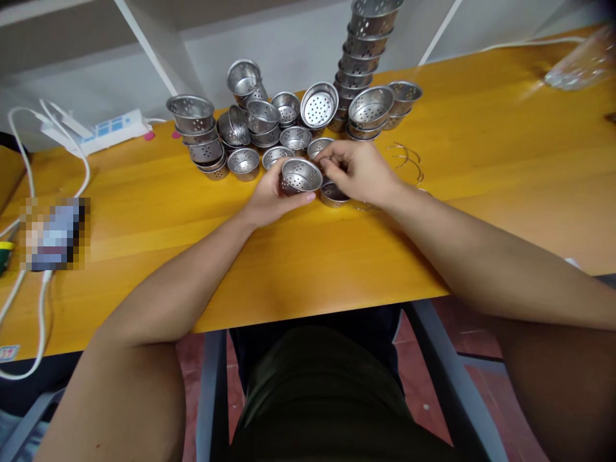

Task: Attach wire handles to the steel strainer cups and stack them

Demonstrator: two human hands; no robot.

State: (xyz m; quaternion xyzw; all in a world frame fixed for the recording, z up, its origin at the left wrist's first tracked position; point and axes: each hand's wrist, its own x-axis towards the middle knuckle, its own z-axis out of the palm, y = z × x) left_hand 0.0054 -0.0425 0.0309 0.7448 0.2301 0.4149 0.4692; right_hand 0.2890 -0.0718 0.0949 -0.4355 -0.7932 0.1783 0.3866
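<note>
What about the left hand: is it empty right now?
No, the left hand holds a perforated metal cup, with the thumb along the cup's near side.

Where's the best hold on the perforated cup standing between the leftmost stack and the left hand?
Probably the cup's near rim, pinched with fingers inside and thumb outside, coming from above and the person's side. It stands upright, mouth up, its near wall unobstructed, while other cups crowd behind and the leftmost stack stands beside it.
</note>
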